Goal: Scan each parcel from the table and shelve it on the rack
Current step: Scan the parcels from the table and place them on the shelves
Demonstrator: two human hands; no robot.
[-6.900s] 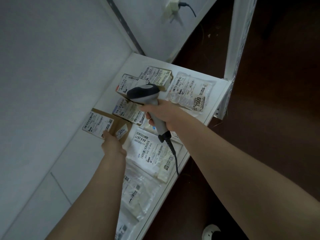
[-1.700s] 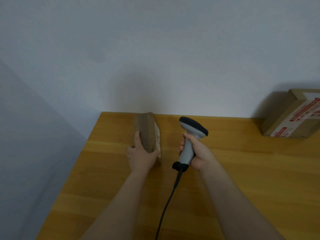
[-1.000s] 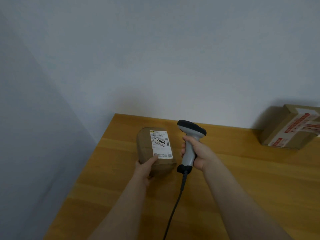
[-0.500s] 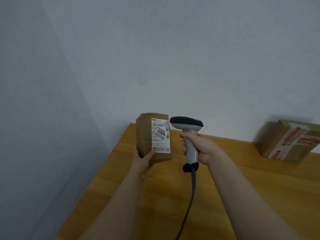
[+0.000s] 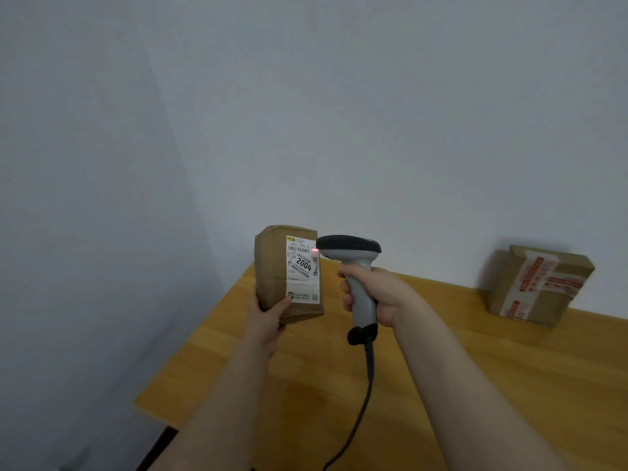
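The person's left hand [image 5: 267,319] holds a small brown paper-wrapped parcel [image 5: 272,277] upright above the near left corner of the yellow-brown wooden table [image 5: 458,385]. The parcel is lifted clear of the tabletop and is not resting on it. The thumb [image 5: 283,305] lies across the parcel's lower front, its tip touching the bottom left corner of a white printed shipping label [image 5: 303,271]. The other fingers pass behind the parcel and are hidden, so the grasp shows only from the thumb side. The label faces the viewer and carries bar codes, a square code and the bold number 2004.

The right hand [image 5: 382,297] is clenched round the pale grey handle of a handheld barcode scanner with a black head [image 5: 351,253]. The fingers wrap the front of the handle and the thumb side is turned away. The scanner stands upright just beside the parcel, its head pointing left at the label's upper right edge. A small red light spot [image 5: 314,250] glows there, between the scanner's nose and the label. A dark cable [image 5: 368,375] hangs from the handle's black base and runs down over the table.

At the far right, well apart from both hands, a brown cardboard box sealed with red-printed tape [image 5: 537,283] sits on the table against the plain white wall [image 5: 339,113].
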